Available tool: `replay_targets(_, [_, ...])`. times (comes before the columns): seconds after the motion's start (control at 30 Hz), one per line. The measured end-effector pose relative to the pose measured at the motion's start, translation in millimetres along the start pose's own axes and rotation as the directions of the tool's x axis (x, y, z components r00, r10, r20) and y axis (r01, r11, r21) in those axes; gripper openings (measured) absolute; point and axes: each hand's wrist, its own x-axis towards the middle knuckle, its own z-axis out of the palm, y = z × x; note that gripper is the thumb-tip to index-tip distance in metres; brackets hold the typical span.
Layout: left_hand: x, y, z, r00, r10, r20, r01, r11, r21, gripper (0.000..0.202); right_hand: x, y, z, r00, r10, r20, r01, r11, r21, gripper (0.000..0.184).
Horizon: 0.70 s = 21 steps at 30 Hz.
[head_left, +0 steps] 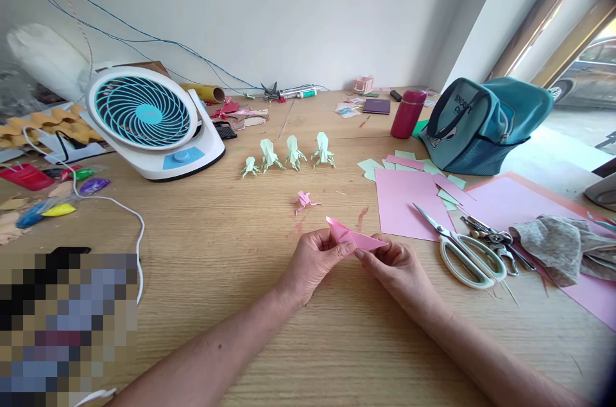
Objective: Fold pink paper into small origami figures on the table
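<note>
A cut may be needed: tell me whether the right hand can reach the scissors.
Probably yes: the scissors lie uncovered just right of the right hand, nothing between them, though that hand and the left hand both pinch the pink folded paper.

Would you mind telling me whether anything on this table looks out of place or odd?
Only a small thing: reddish smears stain the wooden table just beyond the pink folded paper held by the left hand and right hand; otherwise nothing stands out.

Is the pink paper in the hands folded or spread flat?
Folded. The pink paper is a narrow pointed shape with layered flaps, pinched between the left hand and the right hand.
</note>
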Motion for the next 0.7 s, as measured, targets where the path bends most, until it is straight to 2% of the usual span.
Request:
replay_targets(0.27, [4.0,-3.2,-2.3,0.999,0.027,-0.023,-0.027,0.999,0.02,0.038,-0.2,2.2,0.1,1.0,0.003,-0.006,-0.003,1.0,-0.009,0.043])
replay_targets(0.57, [2.3,-2.6,-0.8,0.999,0.034,-0.014,-0.033,0.999,0.017,0.033,0.0,3.8,-3.3,0.997,0.012,0.073,-0.009,0.999,-0.044,0.041])
replay_targets(0.7, [0.9,-3.3,-0.9,1.0,0.017,0.0,-0.017,1.0,0.014,0.036,-0.2,1.3,-2.5,0.999,0.018,0.046,-0.017,1.0,-0.014,0.039])
